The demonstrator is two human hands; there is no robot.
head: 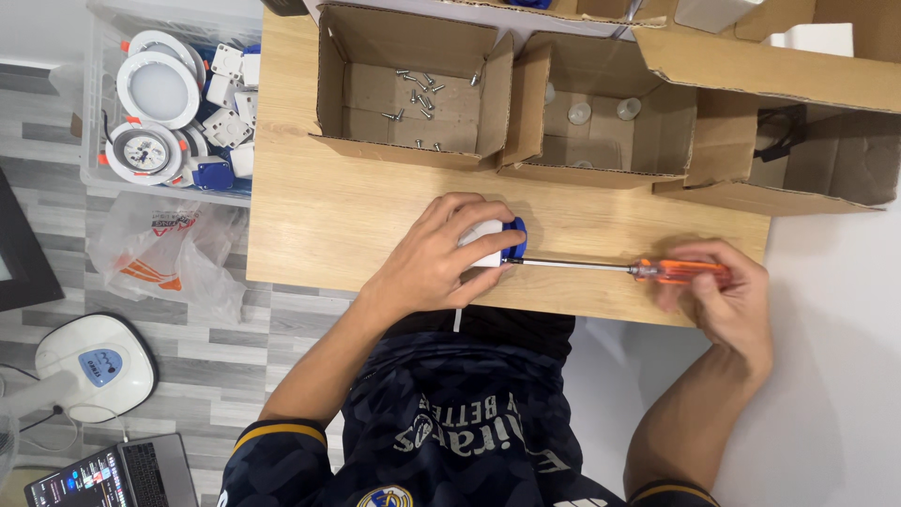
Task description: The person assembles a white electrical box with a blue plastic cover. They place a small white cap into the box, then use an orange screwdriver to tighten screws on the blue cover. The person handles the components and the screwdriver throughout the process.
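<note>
My left hand covers and grips a small white box-shaped part with a blue end on the wooden table. My right hand holds an orange-handled screwdriver level. Its long metal shaft runs left, and the tip meets the blue end of the white part. Most of the part is hidden under my left fingers.
Along the table's far edge stand open cardboard boxes: one with several loose screws, one with small clear pieces, one with a black item. A clear bin of round white lamps and white parts sits to the left. Below it lies a plastic bag.
</note>
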